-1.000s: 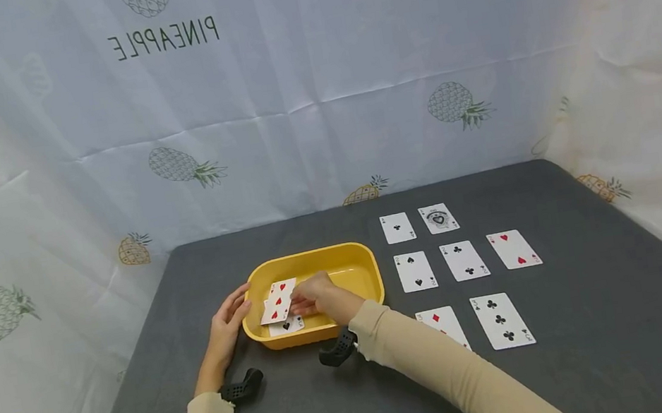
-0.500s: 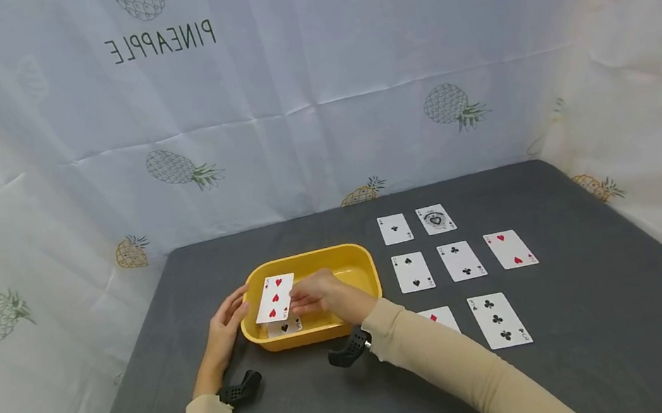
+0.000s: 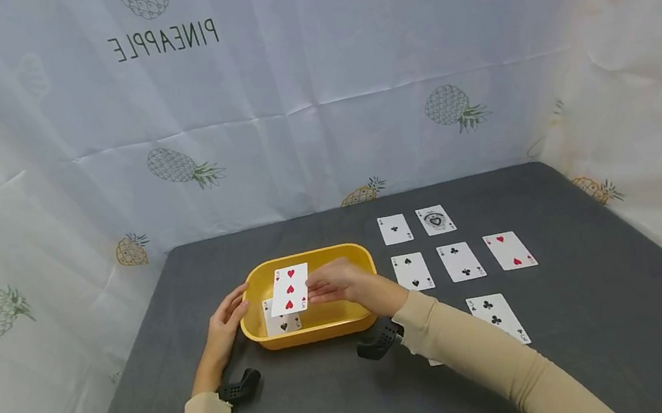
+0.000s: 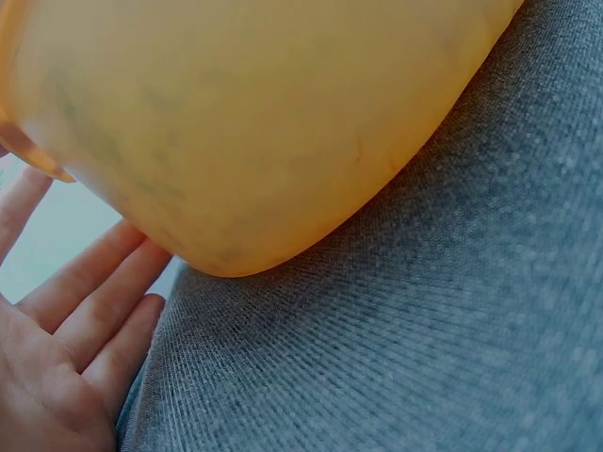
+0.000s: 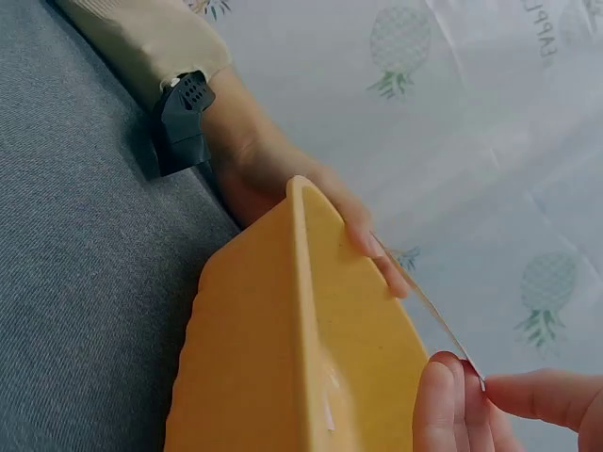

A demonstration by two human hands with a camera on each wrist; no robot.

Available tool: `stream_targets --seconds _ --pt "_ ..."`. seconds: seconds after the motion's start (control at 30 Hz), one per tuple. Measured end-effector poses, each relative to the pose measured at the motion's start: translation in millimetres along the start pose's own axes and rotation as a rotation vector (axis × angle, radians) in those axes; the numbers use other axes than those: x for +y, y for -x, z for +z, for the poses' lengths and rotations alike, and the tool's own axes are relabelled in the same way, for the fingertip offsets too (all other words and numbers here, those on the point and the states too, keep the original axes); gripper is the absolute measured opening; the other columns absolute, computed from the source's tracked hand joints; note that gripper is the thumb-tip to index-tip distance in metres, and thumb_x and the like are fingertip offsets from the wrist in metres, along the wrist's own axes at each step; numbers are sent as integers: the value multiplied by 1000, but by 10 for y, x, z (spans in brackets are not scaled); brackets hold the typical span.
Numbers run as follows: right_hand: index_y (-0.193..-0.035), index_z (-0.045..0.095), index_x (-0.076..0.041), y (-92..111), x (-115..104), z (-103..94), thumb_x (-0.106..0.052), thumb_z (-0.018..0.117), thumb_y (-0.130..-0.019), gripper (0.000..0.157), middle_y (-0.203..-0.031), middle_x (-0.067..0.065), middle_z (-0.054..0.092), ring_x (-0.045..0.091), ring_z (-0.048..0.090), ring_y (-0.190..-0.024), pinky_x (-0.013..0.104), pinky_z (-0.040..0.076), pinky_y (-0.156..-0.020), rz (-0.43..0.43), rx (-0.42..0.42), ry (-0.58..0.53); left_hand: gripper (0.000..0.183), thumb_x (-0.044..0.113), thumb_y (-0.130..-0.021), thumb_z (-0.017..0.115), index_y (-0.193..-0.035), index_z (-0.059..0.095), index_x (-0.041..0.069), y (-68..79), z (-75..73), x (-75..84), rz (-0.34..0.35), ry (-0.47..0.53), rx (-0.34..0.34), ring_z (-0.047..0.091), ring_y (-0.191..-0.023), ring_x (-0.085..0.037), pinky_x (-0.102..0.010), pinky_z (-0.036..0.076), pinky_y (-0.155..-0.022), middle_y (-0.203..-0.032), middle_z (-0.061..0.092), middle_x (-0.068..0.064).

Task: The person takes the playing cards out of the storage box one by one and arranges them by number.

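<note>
My right hand [image 3: 337, 282] pinches a three of hearts playing card [image 3: 283, 298] by its right edge, above the yellow tub [image 3: 324, 334]. In the right wrist view, thumb and fingertips meet on the card [image 5: 441, 320], seen edge-on. Below it, a spade card [image 3: 284, 324] lies in the tub, partly covered. My left hand [image 3: 223, 326] rests against the tub's left end. In the left wrist view its fingers [image 4: 102, 287] reach straight along the tub's outer wall.
Right of the tub, playing cards lie face up in rows: two aces [image 3: 395, 229] at the back, several twos [image 3: 461, 262] in the middle, a three of clubs [image 3: 493, 314] in front. My right forearm hides most of another card [image 3: 434, 362]. A pineapple-print curtain [image 3: 289, 98] surrounds the dark table.
The right hand has lifted the three of hearts and moved it up and right, uncovering more of the spade card. The forearm now covers most of the front diamond card. The left hand stays put.
</note>
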State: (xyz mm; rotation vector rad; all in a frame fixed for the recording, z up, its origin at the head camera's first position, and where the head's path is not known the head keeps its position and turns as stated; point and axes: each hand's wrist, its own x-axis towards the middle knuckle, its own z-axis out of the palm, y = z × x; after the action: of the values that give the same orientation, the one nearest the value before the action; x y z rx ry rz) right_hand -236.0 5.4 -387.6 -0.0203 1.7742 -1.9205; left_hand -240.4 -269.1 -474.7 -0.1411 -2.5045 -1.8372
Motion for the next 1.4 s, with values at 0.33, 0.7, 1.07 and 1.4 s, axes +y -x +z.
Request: stream_targets --seconds 0.33,0.7,1.07,1.4 --pt "-114 64 7 201 -98 -224 -5 60 -91 26 -96 9 66 13 67 -82 39 53 -97 -29 -11 69 48 26 -100 52 -143 44 6 -3 -6 -12 42 38 -2 53 -105 17 -4 42 -88 -111 54 32" --pt "-118 62 5 419 -222 -556 -9 63 -90 31 -97 8 65 11 66 -78 35 55 -92 48 75 119 49 28 -100 51 -144 43 6 -6 -15 8 21 32 0 53 -104 17 -4 43 -87 -109 54 33" --pt "-121 61 1 688 -190 -1018 -16 65 -90 35 -101 5 65 13 65 -85 34 54 -95 40 105 233 49 30 -100 51 -144 43 10 19 4 30 -7 12 4 52 -106 16 -3 41 -88 -114 53 26" --pt "-124 53 11 847 -133 -1405 -10 62 -92 40 -82 -2 63 7 64 -73 22 58 -75 57 145 265 47 27 -101 50 -144 43 9 19 4 30 -4 -4 5 52 -107 16 -3 41 -88 -126 54 8"
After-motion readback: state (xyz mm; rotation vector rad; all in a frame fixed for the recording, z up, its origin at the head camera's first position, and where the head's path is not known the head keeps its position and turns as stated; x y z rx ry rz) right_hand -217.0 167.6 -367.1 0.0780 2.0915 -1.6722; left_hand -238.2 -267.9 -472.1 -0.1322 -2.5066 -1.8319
